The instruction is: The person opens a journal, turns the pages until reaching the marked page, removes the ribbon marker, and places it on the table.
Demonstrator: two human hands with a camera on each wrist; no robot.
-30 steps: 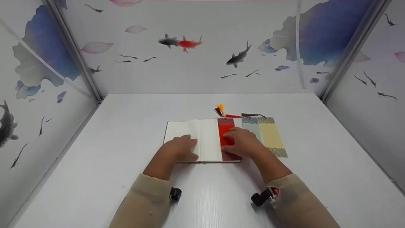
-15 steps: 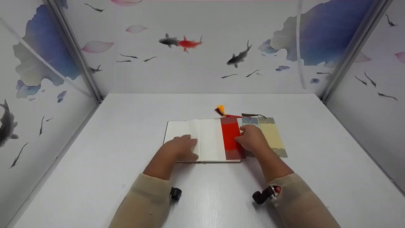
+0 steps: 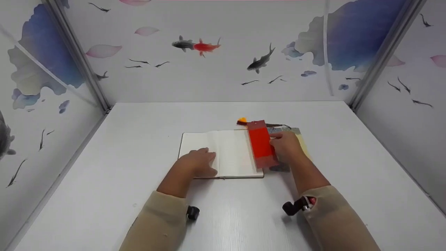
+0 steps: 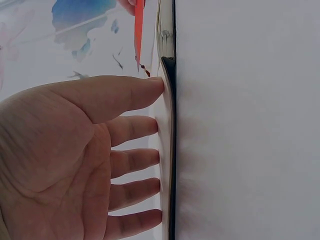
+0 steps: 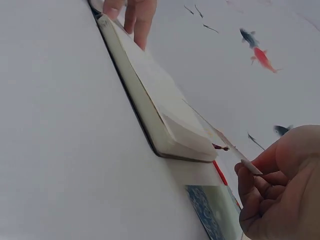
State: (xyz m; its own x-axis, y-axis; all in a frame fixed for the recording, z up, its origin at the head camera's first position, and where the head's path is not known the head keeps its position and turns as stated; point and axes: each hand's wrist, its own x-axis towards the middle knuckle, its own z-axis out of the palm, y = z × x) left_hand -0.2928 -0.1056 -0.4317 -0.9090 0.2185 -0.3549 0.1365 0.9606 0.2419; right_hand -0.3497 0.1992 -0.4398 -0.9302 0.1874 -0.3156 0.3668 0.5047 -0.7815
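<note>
An open notebook [image 3: 235,153] with blank white pages lies on the table. My left hand [image 3: 198,163] rests on its left page; in the left wrist view the straight fingers [image 4: 134,159] and thumb touch the page. My right hand [image 3: 288,146] pinches a red bookmark [image 3: 261,143] by its right edge, thumb and fingers curled on it. The bookmark is raised and tilted over the right page's outer edge, and shows edge-on in the right wrist view. Beneath the right hand lie a pale blue-green bookmark [image 5: 205,210] and a yellow bookmark [image 3: 304,144], both partly hidden.
An orange tassel [image 3: 242,120] and a dark tassel [image 3: 275,125] lie behind the notebook and bookmarks. The white table [image 3: 146,139] is enclosed by walls [image 3: 216,76] printed with fish. Small black cameras [image 3: 193,212] sit at both wrists.
The red bookmark, flat on the right page a second ago, has been slid right, pinched and lifted by my right hand. The left hand stays on the left page.
</note>
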